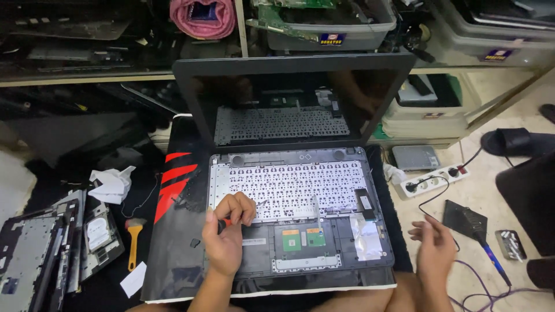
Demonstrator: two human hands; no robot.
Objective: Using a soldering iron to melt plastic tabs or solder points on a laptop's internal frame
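Observation:
An opened laptop [300, 208] lies on a black and red mat [173, 231], its dark screen [289, 104] upright and the bare metal back of its keyboard frame [295, 185] exposed. My left hand [225, 228] is closed around a small screwdriver with a red and black handle [222, 224], its tip over the frame's lower left corner. A green touchpad board [303, 238] sits just right of that hand. My right hand [433, 248] hovers off the laptop's right side above the floor, fingers loosely apart and holding nothing.
A brush with a yellow handle [134, 240], a hard drive [98, 234] and laptop shell parts [34, 254] lie at left. At right are a white power strip [433, 180], a soldering iron [488, 254] on its stand and cables. Shelves with bins [329, 26] stand behind.

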